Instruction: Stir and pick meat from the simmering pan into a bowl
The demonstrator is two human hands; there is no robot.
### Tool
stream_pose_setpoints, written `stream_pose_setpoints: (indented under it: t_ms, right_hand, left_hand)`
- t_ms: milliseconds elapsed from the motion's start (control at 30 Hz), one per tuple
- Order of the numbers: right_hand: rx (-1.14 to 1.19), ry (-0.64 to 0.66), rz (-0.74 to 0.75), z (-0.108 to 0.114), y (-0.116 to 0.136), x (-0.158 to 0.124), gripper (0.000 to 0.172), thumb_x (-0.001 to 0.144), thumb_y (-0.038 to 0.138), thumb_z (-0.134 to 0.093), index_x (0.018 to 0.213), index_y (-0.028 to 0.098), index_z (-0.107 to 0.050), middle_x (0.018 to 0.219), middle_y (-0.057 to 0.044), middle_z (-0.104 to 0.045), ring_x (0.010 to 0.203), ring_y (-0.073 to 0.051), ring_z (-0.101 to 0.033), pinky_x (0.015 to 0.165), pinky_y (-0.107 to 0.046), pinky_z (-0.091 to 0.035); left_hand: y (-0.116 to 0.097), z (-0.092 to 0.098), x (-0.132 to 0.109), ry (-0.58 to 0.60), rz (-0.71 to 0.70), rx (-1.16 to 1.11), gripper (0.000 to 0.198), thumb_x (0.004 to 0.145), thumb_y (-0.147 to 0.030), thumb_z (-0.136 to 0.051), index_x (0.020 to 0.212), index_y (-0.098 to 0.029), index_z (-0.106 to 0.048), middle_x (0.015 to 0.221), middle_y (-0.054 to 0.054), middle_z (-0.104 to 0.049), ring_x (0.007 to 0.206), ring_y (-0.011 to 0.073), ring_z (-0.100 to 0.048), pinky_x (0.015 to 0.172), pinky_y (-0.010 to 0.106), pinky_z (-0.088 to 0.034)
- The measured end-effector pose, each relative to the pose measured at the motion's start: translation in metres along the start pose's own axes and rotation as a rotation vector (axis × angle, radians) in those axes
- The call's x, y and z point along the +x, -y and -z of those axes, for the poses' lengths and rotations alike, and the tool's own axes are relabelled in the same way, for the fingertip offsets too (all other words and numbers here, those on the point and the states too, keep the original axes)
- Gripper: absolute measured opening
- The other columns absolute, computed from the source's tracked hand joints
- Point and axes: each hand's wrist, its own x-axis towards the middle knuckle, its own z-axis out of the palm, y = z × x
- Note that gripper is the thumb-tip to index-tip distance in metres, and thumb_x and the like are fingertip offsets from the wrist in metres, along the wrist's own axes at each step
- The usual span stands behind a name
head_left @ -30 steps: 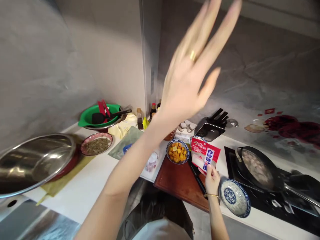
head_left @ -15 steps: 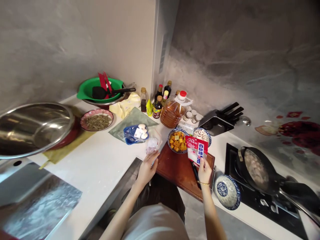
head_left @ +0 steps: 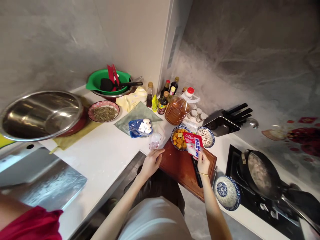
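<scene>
In my right hand (head_left: 204,164) is a red and white bag of sugar (head_left: 192,145), pinched at its lower right edge. It is held above the brown cutting board (head_left: 172,163), in front of a bowl of orange cubes (head_left: 178,142) that look like pumpkin. A bowl of sliced mushrooms (head_left: 207,137) stands just behind. Beneath my right hand a black-handled knife (head_left: 197,176) lies on the board. My left hand (head_left: 151,163) is empty with its fingers stretched out, close to a crumpled clear plastic bag (head_left: 155,140) at the counter's edge.
A wok (head_left: 262,170) with pale food sits on the stove at right, a patterned bowl (head_left: 227,193) before it. A mushroom tray (head_left: 140,128), oil jug (head_left: 178,108), bottles, and steel basin (head_left: 42,113) line the counter. Another person's red sleeve (head_left: 32,223) shows lower left.
The view has shifted slightly, so the counter things appear further right. A red-sleeved arm has come in at lower left. My right hand still holds the bag of sugar.
</scene>
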Motion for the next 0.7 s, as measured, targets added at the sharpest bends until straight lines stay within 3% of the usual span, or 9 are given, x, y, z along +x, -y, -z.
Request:
stream_pose_setpoints:
  t_ms: [200, 700]
  right_hand:
    - [0.046, -0.003, -0.030, -0.007, 0.008, 0.008, 0.056, 0.085, 0.057, -0.044, 0.101, 0.010, -0.070, 0.097, -0.015, -0.071, 0.077, -0.023, -0.068, 0.068, -0.034, -0.056]
    - [0.113, -0.115, -0.089, -0.009, 0.013, 0.043, 0.059, 0.083, 0.060, -0.045, 0.103, 0.009, -0.069, 0.098, -0.014, -0.071, 0.072, -0.021, -0.067, 0.064, -0.033, -0.057]
  left_hand:
    - [-0.004, -0.003, -0.003, 0.022, 0.017, -0.021, 0.031, 0.090, -0.016, -0.041, 0.113, -0.019, -0.061, 0.112, 0.009, -0.066, 0.106, 0.0201, -0.060, 0.094, 0.040, -0.049]
    - [0.001, 0.000, 0.004, 0.045, 0.011, -0.009, 0.029, 0.090, -0.016, -0.042, 0.110, -0.020, -0.062, 0.110, 0.008, -0.067, 0.107, 0.0201, -0.060, 0.094, 0.038, -0.048]
